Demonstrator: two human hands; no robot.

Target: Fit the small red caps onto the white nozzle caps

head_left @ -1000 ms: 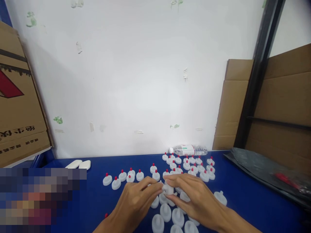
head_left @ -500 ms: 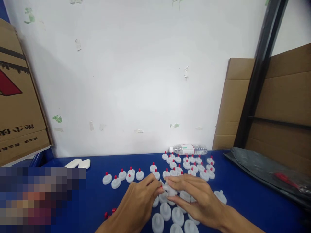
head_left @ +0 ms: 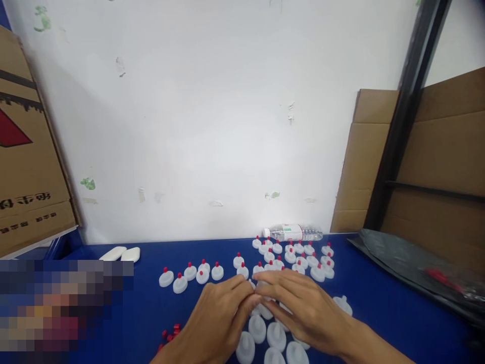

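My left hand [head_left: 227, 311] is closed in a pinch at a small red cap, now hidden behind its fingertips. Against it, the fingers of my right hand [head_left: 308, 306] are closed round a translucent white nozzle lid [head_left: 261, 286], mostly covered by them. Below and between the hands lie several uncapped nozzle lids, among them one lid [head_left: 246, 348] near the bottom edge. Beyond the hands stand several lids topped with red caps, such as a capped lid [head_left: 165, 278] on the left. Loose red caps [head_left: 177, 328] lie beside my left forearm.
A clear plastic bottle [head_left: 292, 232] lies along the wall at the back. Two white rounded objects [head_left: 131, 254] rest at the left. A dark plastic bag [head_left: 397, 263] covers the right side of the blue table [head_left: 379, 323]. Cardboard [head_left: 34, 151] stands at the left.
My hands have come together, and my left fingertips now cover the red cap and the lid's nozzle, which showed before. The view has shifted slightly.
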